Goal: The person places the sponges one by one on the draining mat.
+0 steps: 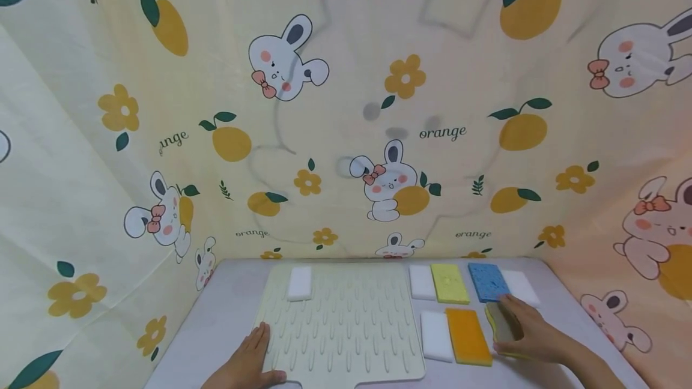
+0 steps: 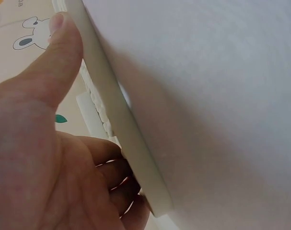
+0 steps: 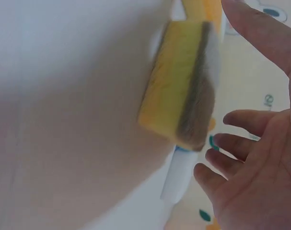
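A cream ribbed board (image 1: 340, 317) with a short handle at its near side lies on the table. My left hand (image 1: 245, 356) rests at its near left corner, fingers along the left side and thumb at the near edge. One white sponge block (image 1: 300, 284) lies at the board's far left. Right of the board, my right hand (image 1: 532, 332) spreads over a yellow sponge with a grey scouring side (image 1: 503, 323), fingers and thumb on either side of it. In the right wrist view this sponge (image 3: 183, 81) lies grey side up, and the fingers stand apart from it.
Beside the board lie an orange sponge (image 1: 468, 337), a yellow sponge (image 1: 450, 284), a blue sponge (image 1: 488, 281) and several white blocks, among them one (image 1: 436, 336) close to the board's right edge. A printed cloth (image 1: 335, 209) hangs behind and around the table.
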Action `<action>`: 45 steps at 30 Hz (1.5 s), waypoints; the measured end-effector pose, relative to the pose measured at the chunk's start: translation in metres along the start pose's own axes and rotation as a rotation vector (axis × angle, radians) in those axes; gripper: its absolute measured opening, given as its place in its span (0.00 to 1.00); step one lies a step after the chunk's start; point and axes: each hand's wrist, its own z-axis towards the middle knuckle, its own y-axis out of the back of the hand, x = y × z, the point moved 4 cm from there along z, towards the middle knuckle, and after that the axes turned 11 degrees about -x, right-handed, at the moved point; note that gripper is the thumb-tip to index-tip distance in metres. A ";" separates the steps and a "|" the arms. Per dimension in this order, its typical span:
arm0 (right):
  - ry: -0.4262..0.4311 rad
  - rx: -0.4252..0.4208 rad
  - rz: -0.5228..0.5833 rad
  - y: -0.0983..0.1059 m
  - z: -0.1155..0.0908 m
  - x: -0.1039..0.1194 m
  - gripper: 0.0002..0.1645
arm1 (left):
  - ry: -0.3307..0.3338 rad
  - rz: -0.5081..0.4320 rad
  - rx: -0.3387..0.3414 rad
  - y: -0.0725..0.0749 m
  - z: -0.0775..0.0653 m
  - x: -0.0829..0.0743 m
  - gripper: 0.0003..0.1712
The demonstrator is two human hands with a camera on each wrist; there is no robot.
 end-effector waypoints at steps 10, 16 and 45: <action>-0.113 0.057 -0.049 -0.010 0.004 -0.025 0.70 | 0.050 -0.003 0.016 -0.006 0.004 0.006 0.75; -0.175 0.078 -0.011 -0.011 0.003 -0.028 0.73 | 0.034 0.017 0.013 -0.009 0.007 0.008 0.76; -0.197 0.024 0.015 0.008 -0.007 -0.031 0.77 | -0.004 0.024 -0.010 -0.005 0.003 0.005 0.74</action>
